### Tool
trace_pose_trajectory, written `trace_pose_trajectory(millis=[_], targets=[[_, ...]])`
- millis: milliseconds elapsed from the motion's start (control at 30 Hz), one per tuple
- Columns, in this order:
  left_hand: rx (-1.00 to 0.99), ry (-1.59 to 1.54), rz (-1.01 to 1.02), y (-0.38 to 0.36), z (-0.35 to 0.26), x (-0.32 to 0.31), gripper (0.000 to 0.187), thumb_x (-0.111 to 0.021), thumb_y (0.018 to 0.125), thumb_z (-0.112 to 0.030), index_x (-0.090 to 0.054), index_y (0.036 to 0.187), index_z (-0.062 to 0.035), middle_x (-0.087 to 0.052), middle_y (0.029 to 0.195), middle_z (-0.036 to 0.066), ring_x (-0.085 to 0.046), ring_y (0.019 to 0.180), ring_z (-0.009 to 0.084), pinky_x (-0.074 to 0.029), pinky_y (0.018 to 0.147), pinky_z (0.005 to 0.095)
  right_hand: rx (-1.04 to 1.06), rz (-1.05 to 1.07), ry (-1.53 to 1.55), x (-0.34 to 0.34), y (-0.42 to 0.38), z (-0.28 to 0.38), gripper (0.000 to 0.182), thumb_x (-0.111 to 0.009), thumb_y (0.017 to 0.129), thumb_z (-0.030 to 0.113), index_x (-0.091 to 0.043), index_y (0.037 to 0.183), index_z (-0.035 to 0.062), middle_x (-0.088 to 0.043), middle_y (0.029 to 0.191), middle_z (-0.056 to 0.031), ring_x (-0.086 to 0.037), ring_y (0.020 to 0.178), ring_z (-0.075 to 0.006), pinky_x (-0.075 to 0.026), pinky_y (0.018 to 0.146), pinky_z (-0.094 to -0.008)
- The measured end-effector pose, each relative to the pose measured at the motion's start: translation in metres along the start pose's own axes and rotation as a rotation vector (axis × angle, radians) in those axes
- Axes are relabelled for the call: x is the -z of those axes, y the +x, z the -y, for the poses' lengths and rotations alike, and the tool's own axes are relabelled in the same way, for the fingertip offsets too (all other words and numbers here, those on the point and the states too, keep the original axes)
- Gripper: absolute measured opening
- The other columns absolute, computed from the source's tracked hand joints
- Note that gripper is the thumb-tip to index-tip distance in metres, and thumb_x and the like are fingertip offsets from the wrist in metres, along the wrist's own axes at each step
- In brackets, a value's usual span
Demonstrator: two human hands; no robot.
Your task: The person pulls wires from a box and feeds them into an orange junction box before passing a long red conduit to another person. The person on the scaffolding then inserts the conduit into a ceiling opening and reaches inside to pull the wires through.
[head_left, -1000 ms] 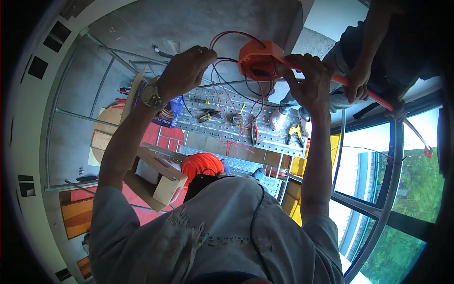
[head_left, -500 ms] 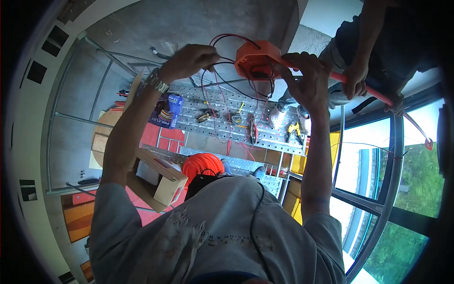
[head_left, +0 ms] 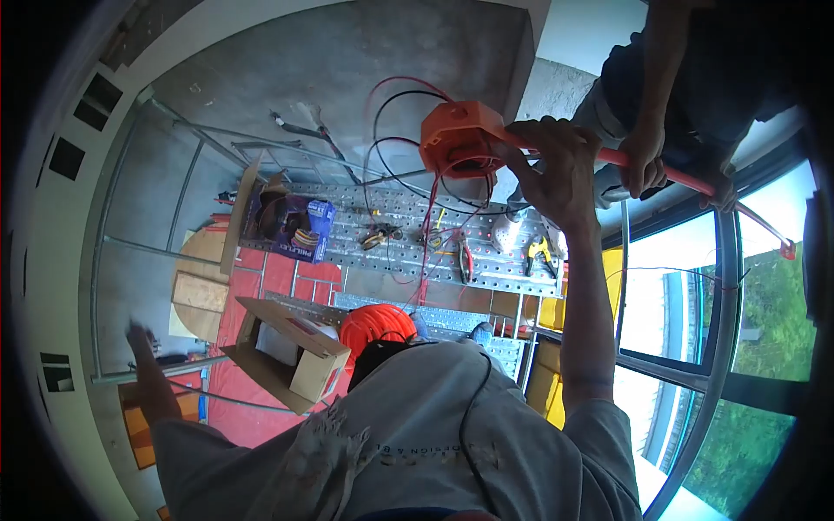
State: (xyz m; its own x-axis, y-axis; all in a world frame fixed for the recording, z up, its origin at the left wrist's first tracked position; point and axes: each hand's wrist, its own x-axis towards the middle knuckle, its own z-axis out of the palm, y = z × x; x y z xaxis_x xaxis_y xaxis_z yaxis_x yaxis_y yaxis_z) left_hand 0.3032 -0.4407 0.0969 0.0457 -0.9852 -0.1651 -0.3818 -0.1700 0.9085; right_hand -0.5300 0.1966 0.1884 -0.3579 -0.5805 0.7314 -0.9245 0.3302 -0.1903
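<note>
My right hand (head_left: 560, 169) is raised, fingers wrapped over an orange conduit (head_left: 612, 157) where it joins an orange octagonal junction box (head_left: 465, 130), with the thumb by the box. Red and black wires (head_left: 375, 122) loop out of the box, and some hang below it. Far to the left, my left hand (head_left: 143, 340) is lowered beside a metal scaffold rail; it is dark and smeared, so its fingers do not show clearly. On the right, a co-worker's hand (head_left: 643, 161) grips the same conduit further along.
A perforated metal platform (head_left: 347, 227) bears pliers (head_left: 466, 260), a yellow-handled tool (head_left: 540, 252) and a blue box (head_left: 308, 230). Below are an open cardboard box (head_left: 317, 369) and a coil of orange tubing (head_left: 373, 328). Scaffold pipes stand left, windows right.
My left hand has let go of the wires and swung down to the far left. The wires now hang loose in wider loops. My right hand stays at the conduit.
</note>
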Motion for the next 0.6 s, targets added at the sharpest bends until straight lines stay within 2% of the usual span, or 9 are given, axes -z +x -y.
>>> trace_pose_trajectory(millis=[33, 133, 200, 233, 267, 400, 433, 500, 600], targets=[[0.126, -0.201, 0.242, -0.050, 0.035, 0.029, 0.030, -0.062, 0.098, -0.036, -0.073, 0.088, -0.0105, -0.074, 0.080, 0.013, -0.070, 0.069, 0.0275, -0.061, 0.072, 0.0447, -0.029, 0.036, 0.002, 0.004, 0.004, 0.005, 0.028, -0.080, 0.090, 0.038, -0.076, 0.101, 0.0137, -0.074, 0.088, 0.0000, -0.069, 0.086, -0.0190, -0.036, 0.093, -0.0467], [0.435, -0.409, -0.293, -0.127, 0.158, 0.000, 0.031, -0.060, 0.103, -0.043, -0.062, 0.095, -0.0128, -0.060, 0.074, 0.003, -0.061, 0.064, 0.0230, -0.055, 0.054, 0.0336, -0.061, 0.066, 0.003, 0.006, 0.007, 0.009, 0.026, -0.079, 0.092, 0.036, -0.078, 0.102, 0.0118, -0.076, 0.090, -0.0026, -0.070, 0.087, -0.0202, -0.037, 0.096, -0.0466], [0.989, -0.348, 0.025, -0.152, 0.202, -0.033, 0.015, -0.066, 0.093, -0.029, -0.064, 0.096, -0.0139, -0.067, 0.085, 0.014, -0.066, 0.069, 0.0341, -0.057, 0.058, 0.0512, -0.050, 0.062, 0.000, 0.003, 0.008, 0.006, 0.025, -0.078, 0.092, 0.036, -0.078, 0.102, 0.0119, -0.076, 0.090, -0.0025, -0.070, 0.087, -0.0200, -0.037, 0.096, -0.0465], [0.737, -0.300, 0.025, -0.176, 0.236, -0.063, 0.014, -0.066, 0.093, -0.028, -0.064, 0.094, -0.0146, -0.065, 0.078, 0.015, -0.064, 0.067, 0.0363, -0.056, 0.059, 0.0501, -0.021, 0.010, 0.005, -0.001, 0.007, 0.004, 0.027, -0.079, 0.091, 0.039, -0.077, 0.100, 0.0135, -0.073, 0.085, -0.0004, -0.068, 0.085, -0.0187, -0.036, 0.093, -0.0461], [0.824, -0.360, 0.049, -0.186, 0.258, -0.091, 0.016, -0.068, 0.095, -0.029, -0.062, 0.093, -0.0142, -0.063, 0.078, 0.012, -0.064, 0.066, 0.0318, -0.057, 0.064, 0.0480, 0.013, -0.048, 0.013, -0.005, 0.008, 0.003, 0.029, -0.079, 0.089, 0.043, -0.075, 0.098, 0.0151, -0.070, 0.081, 0.0018, -0.066, 0.082, -0.0174, -0.034, 0.090, -0.0458], [0.376, 0.006, 0.364, -0.187, 0.293, -0.222, 0.032, -0.065, 0.101, -0.043, -0.065, 0.095, -0.0124, -0.063, 0.080, 0.004, -0.065, 0.077, 0.0239, -0.057, 0.070, 0.0410, -0.007, 0.019, -0.012, -0.002, 0.012, 0.011, 0.029, -0.079, 0.090, 0.042, -0.076, 0.098, 0.0147, -0.070, 0.080, 0.0018, -0.066, 0.083, -0.0174, -0.035, 0.091, -0.0458], [0.208, 0.060, 0.313, -0.192, 0.269, -0.263, 0.030, -0.064, 0.102, -0.041, -0.066, 0.096, -0.0114, -0.067, 0.084, 0.006, -0.068, 0.084, 0.0242, -0.057, 0.074, 0.0410, -0.007, 0.015, -0.010, -0.003, 0.011, 0.010, 0.029, -0.079, 0.090, 0.042, -0.076, 0.098, 0.0146, -0.070, 0.080, 0.0020, -0.067, 0.083, -0.0174, -0.035, 0.091, -0.0458], [-0.597, 0.561, 0.369, -0.204, 0.181, -0.329, 0.032, -0.063, 0.105, -0.035, -0.069, 0.103, -0.0044, -0.069, 0.091, 0.009, -0.069, 0.086, 0.0277, -0.056, 0.079, 0.0405, -0.004, 0.007, -0.011, -0.008, 0.009, 0.007, 0.029, -0.079, 0.090, 0.042, -0.076, 0.099, 0.0146, -0.069, 0.079, 0.0022, -0.067, 0.083, -0.0175, -0.035, 0.091, -0.0458], [-0.609, 0.207, 0.393, -0.267, 0.033, -0.432, 0.028, -0.063, 0.105, -0.025, -0.068, 0.113, 0.0014, -0.072, 0.103, 0.014, -0.070, 0.092, 0.0315, -0.055, 0.085, 0.0428, -0.019, 0.007, 0.001, -0.013, 0.004, 0.001, 0.030, -0.080, 0.089, 0.042, -0.076, 0.100, 0.0145, -0.069, 0.080, 0.0027, -0.067, 0.085, -0.0172, -0.035, 0.093, -0.0473]])
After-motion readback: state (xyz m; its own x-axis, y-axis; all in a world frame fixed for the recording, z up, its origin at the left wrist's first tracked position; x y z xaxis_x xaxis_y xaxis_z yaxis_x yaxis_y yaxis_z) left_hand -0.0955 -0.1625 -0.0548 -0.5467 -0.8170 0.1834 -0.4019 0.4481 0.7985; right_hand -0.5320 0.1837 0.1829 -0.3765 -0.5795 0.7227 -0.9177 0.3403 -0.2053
